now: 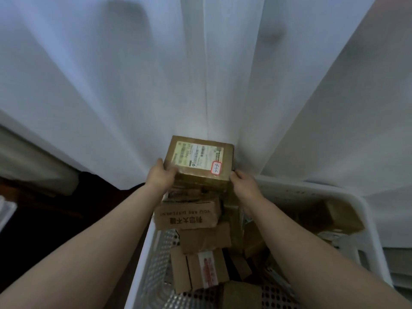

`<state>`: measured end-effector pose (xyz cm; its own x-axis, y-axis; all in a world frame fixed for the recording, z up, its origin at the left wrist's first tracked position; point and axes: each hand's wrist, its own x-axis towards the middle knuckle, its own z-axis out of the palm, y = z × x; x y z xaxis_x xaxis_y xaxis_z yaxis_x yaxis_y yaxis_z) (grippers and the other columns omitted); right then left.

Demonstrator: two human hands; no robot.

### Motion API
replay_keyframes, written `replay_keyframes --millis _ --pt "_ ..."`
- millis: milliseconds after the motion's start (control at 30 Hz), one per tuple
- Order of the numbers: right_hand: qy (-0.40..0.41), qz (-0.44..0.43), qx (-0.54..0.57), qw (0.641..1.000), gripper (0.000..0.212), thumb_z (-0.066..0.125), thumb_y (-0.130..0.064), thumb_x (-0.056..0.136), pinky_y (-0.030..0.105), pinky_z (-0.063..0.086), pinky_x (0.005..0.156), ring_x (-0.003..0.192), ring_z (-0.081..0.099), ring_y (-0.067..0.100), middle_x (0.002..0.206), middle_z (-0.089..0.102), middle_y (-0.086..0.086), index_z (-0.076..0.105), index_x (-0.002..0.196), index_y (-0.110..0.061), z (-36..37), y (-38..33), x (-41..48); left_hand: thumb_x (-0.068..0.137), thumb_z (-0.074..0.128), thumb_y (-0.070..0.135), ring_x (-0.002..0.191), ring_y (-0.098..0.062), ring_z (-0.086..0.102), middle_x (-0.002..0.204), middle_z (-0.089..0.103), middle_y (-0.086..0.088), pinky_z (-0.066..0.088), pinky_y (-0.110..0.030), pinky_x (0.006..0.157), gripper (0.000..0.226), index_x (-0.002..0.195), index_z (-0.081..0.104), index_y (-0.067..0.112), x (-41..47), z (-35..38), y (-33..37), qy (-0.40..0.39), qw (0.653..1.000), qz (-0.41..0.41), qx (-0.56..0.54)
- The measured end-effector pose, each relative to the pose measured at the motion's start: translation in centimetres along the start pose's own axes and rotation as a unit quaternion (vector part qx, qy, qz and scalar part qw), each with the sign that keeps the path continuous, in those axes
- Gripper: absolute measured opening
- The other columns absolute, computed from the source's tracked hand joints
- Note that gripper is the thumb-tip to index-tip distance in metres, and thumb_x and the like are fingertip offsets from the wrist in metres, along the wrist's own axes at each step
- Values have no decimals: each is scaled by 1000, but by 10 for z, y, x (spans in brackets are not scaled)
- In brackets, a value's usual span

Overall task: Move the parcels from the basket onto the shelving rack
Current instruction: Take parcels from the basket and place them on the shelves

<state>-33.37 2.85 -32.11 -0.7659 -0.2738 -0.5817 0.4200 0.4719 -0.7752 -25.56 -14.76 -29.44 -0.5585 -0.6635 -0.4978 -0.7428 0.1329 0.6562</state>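
Head view: taped brown parcel [199, 162] held up at 12 o'clock over the white basket [365, 210]. Left hand [161, 176] grips its 9 o'clock side and right hand [244, 182] its 3 o'clock edge. Loose parcels [189, 214] piled beneath. Rack not in view. Risk: slick tape and a side squeeze only, so it may slip back onto the pile.

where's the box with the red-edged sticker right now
Centre of the head view: the box is held between the left hand and right hand above the far end of the white basket, in front of the white curtain.
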Motion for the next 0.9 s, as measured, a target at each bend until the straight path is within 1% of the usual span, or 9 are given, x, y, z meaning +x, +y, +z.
replay_keyframes --millis 100,267,367,433,500,600,700,800,900 --pt "5 -4 64 998 23 42 -19 102 36 49 97 104 60 18 116 63 5 60 115 -16 -1 2 -7 97 53 19 105 -23 55 128 57 -11 47 -33 87 38 132 49 5 -3 -1 -6 19 998 7 -59" --pt "36 -4 125 992 21 52 -28 97 41 52 94 100 65 17 108 69 3 64 111 -17 -17 -6 -61 90 64 23 97 -18 56 117 57 -5 47 -30 82 39 124 51 10 -56 -25 12 16 986 4 -166" --pt "60 4 150 987 35 55 -30 95 41 52 94 104 63 18 115 65 4 57 125 -12 -35 -24 -103 76 77 37 94 -26 65 120 58 -11 57 -41 76 49 114 50 22 -92 -41 32 -39 969 -29 -242" --pt "69 -5 163 984 43 57 -26 94 41 50 97 109 59 20 123 59 5 50 134 -11 -50 -36 -134 77 76 35 85 -25 66 113 61 -13 55 -36 59 49 116 48 25 -119 -48 47 -71 962 -27 -263" --pt "73 -18 184 980 45 58 -23 94 41 50 97 107 58 19 118 59 3 47 136 -11 -66 -43 -165 84 70 30 80 -22 64 107 64 -13 48 -31 55 43 119 47 24 -145 -52 63 -96 961 3 -260" --pt "107 -16 217 970 47 63 -23 90 45 50 96 107 59 21 116 60 2 48 134 -11 -90 -46 -202 83 70 26 80 -20 62 102 64 -10 48 -28 52 36 113 50 24 -176 -56 92 -127 956 53 -258" --pt "147 -18 266 953 49 73 -24 82 48 51 94 106 62 26 119 62 8 53 125 -11 -112 -43 -239 80 73 19 80 -19 60 103 63 -11 49 -30 60 34 109 55 19 -203 -61 120 -174 944 105 -259" --pt "186 -34 285 940 30 69 -20 86 39 57 81 92 66 21 105 68 8 58 111 -11 -132 -43 -280 80 72 14 79 -18 58 98 59 -8 51 -30 64 34 111 56 13 -229 -62 147 -232 926 168 -245" --pt "266 -43 292 918 34 66 -34 87 40 53 90 98 63 23 107 66 9 60 111 -12 -156 -38 -325 80 71 10 79 -16 55 92 57 -3 52 -31 68 26 103 58 14 -255 -61 174 -297 901 209 -238"
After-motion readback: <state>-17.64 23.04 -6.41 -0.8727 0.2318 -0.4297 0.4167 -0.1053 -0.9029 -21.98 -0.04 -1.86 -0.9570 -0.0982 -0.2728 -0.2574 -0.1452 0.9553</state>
